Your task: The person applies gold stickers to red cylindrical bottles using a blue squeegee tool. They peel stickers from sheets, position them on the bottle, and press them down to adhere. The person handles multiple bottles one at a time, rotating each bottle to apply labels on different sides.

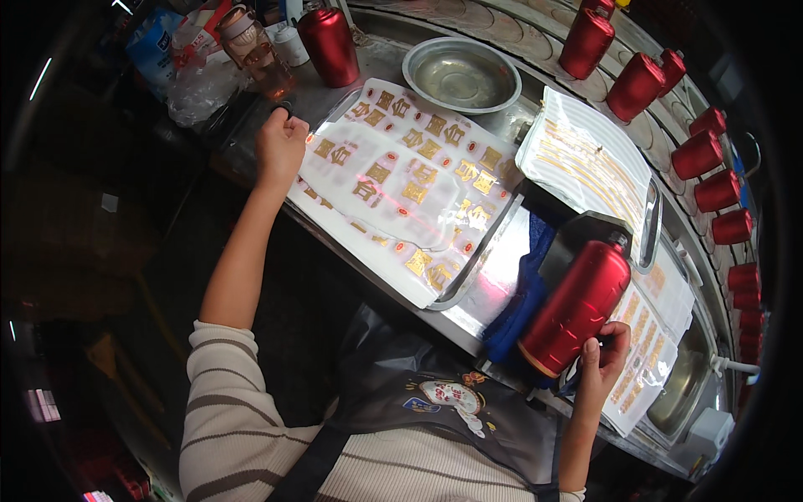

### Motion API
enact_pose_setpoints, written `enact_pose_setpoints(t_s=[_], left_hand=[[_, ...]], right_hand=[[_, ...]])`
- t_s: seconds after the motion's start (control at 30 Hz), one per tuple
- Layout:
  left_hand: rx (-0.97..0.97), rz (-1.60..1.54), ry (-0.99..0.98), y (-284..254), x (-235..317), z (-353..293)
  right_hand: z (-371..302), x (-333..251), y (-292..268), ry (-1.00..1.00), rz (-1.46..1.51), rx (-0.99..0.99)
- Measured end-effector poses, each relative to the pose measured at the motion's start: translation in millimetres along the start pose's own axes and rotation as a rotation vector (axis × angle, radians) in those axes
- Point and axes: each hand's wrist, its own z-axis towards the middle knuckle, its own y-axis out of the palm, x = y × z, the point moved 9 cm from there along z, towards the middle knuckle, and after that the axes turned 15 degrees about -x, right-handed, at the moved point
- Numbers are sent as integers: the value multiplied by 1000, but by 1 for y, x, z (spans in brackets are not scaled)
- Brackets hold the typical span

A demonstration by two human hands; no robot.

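A shiny red metal bottle point(579, 309) leans at a slant on a dark holder beside a blue cloth point(525, 289). My right hand point(604, 364) is by the bottle's lower right side, thumb and fingers curled together; whatever they pinch is too small to make out. Out to the left, my left hand point(281, 151) is closed with its fingertips together near the left edge of a sheet of gold character decals point(393, 171). What it holds, if anything, is not plain. The decal sheets lie on a metal tray point(493, 243).
Behind the sheets stands a metal basin point(462, 75) of water. Another tray carries white sheets with gold stripes point(577, 155); small-decal sheets point(642, 351) lie at right. Several red bottles point(698, 155) line a curved conveyor. A drink bottle point(253, 54) and red bottle point(329, 46) stand back left.
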Motion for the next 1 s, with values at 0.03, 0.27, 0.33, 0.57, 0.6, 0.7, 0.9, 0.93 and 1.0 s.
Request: enact_pose_setpoints(t_s=[0.03, 0.27, 0.33, 0.57, 0.6, 0.7, 0.9, 0.93, 1.0], left_hand=[[4, 59, -6, -3, 15, 1], [-98, 143, -205, 6, -24, -6], [-16, 247, -140, 3, -20, -5], [-50, -13, 57, -8, 60, -9], [-71, 0, 115, -11, 82, -7], [-184, -121, 217, -1, 130, 10], [-417, -355, 288, 86, 162, 107], [-491, -408, 281, 111, 160, 126], [-467, -229, 234, 156, 160, 149]], right_hand=[[-1, 1, -1, 4, -3, 2], [0, 3, -1, -4, 8, -27], [0, 3, 1, 37, 43, -40], [4, -3, 5, -56, 62, -35], [4, -3, 5, -55, 64, -37], [4, -5, 5, -39, 70, -46], [-3, -8, 5, -40, 14, 13], [-4, -13, 5, -35, -19, 19], [-10, -18, 3, -6, -88, 56]])
